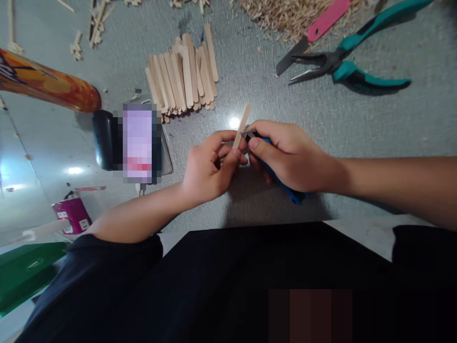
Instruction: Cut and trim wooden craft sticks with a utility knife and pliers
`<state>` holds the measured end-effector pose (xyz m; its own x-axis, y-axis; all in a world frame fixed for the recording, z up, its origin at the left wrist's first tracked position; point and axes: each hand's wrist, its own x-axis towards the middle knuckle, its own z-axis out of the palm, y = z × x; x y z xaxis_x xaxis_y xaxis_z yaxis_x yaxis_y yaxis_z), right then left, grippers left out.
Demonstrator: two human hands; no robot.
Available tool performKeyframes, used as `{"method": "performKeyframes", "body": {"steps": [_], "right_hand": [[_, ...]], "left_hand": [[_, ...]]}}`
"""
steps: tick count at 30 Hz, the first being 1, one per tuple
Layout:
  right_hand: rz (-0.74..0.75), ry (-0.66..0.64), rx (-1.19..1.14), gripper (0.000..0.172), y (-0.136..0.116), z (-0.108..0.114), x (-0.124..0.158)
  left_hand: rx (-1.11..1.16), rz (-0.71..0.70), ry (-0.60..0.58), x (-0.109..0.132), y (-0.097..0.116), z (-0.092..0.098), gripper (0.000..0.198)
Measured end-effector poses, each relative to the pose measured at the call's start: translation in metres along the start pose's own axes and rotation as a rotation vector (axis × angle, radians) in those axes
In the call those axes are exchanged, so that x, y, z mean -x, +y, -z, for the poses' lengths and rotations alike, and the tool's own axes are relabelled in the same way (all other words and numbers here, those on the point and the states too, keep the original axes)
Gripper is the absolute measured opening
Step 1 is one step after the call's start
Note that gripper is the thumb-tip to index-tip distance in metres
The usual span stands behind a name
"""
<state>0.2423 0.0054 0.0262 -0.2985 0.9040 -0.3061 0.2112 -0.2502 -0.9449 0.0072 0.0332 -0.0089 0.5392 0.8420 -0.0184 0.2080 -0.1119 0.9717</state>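
Note:
Between the thumb and fingers of my left hand [214,164] is a wooden craft stick [244,119], tilted with its far end pointing up and to the right. My right hand [289,152] is closed around a blue-handled utility knife [276,177]. The knife's short metal tip meets the right edge of the stick, close to my left fingertips. Most of the knife's handle is covered by my right fingers. Just beyond my hands, a pile of craft sticks [185,76] lies on the grey table [228,209].
Teal-handled needle-nose pliers [335,62] and a pink-handled blade [326,21] lie at the far right by a heap of wood shavings [278,16]. Left are a phone [137,143], a black case [103,140], an orange can [53,83] and a purple power adapter [72,215].

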Motion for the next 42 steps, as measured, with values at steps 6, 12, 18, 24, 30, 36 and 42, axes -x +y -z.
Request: {"method": "performKeyframes", "body": {"steps": [6, 12, 18, 24, 30, 36, 42], "right_hand": [[0.025, -0.04, 0.03, 0.027, -0.002, 0.003, 0.001], [0.035, -0.018, 0.008, 0.024, -0.001, 0.003, 0.002], [0.054, -0.078, 0.058, 0.023, -0.001, 0.004, 0.0], [0.022, -0.051, 0.024, 0.027, -0.001, 0.003, 0.0], [0.034, -0.04, 0.008, 0.034, -0.002, 0.002, 0.0], [0.021, -0.033, 0.025, 0.032, -0.001, 0.001, -0.001], [-0.029, -0.021, 0.062, 0.033, -0.004, 0.0, -0.001]], "left_hand": [[0.201, 0.121, 0.065, -0.008, 0.008, -0.006, 0.035], [0.208, 0.13, 0.084, -0.009, 0.012, -0.008, 0.039], [0.155, 0.114, 0.101, -0.008, 0.014, -0.008, 0.046], [0.188, 0.091, 0.126, -0.008, 0.01, -0.009, 0.038], [0.201, 0.142, 0.137, -0.006, 0.009, -0.01, 0.037], [0.197, 0.07, 0.127, -0.005, 0.006, -0.01, 0.032], [0.114, 0.082, 0.117, -0.003, 0.003, -0.01, 0.034]]}}
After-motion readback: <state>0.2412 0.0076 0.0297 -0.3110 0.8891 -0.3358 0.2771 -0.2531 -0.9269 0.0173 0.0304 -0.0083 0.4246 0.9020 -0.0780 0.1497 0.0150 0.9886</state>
